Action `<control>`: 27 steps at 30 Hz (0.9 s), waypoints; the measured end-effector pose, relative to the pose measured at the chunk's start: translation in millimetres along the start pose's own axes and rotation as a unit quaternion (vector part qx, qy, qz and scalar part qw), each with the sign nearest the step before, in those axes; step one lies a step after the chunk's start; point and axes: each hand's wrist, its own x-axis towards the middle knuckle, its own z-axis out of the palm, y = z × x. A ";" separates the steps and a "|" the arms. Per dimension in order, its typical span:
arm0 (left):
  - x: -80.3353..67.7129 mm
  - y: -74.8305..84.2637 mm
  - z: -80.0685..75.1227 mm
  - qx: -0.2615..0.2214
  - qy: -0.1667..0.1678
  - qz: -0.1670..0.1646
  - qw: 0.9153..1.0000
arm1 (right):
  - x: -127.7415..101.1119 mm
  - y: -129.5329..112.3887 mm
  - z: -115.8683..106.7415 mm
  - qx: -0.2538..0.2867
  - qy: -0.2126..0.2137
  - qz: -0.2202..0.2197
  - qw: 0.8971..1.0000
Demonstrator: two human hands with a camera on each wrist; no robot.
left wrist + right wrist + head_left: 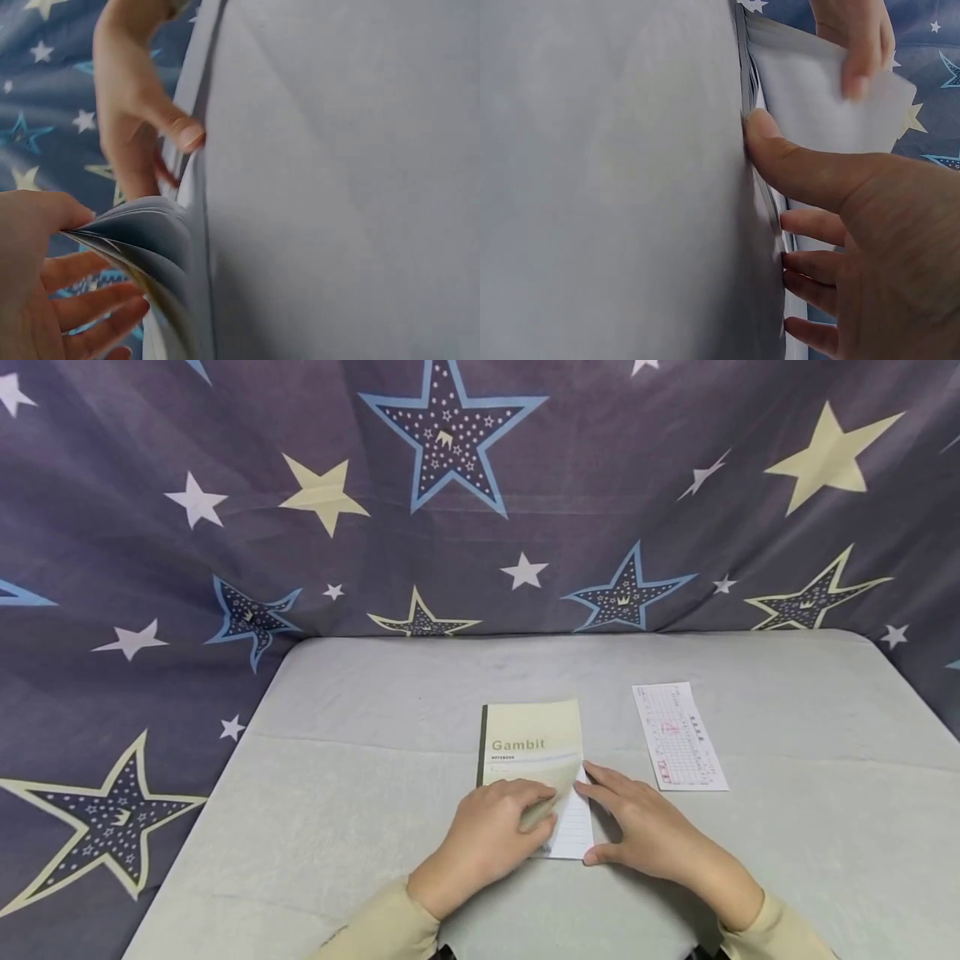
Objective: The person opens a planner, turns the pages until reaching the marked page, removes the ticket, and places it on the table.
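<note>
A cream notebook (531,727) with "Gambit" on its cover and a dark spine lies on the table. My left hand (495,827) pinches the cover and some pages at the lower part, bending them up off a lined white page (573,827). In the left wrist view the lifted leaves (142,225) curve away from the thumb of the left hand (45,277). My right hand (652,827) rests along the notebook's right edge, its thumb at the lower corner and its fingers higher up. From the right wrist, the right hand's fingertips (793,221) touch the page edges.
A printed paper slip (678,735) with red stamps lies to the right of the notebook. The table (360,827) has a pale grey cloth cover. Behind and to the left hangs a dark star-patterned cloth (450,552).
</note>
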 end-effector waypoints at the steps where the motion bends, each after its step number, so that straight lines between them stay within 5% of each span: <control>1: 0.9 2.1 2.5 0.016 -0.003 0.006 1.000 | 0.0 0.0 0.4 0.000 0.001 -0.001 1.000; 7: 1.7 9.9 12.0 0.091 -0.021 0.017 0.995 | 0.2 0.8 -1.5 -0.001 0.001 -0.013 1.000; 16: -6.2 12.0 17.0 0.114 -0.047 0.025 0.992 | -5.9 9.7 -21.3 0.002 -0.016 -0.010 1.000; 27: -15.8 -12.3 4.2 0.038 -0.010 0.000 0.999 | -14.0 16.3 -48.4 0.051 0.001 0.006 0.999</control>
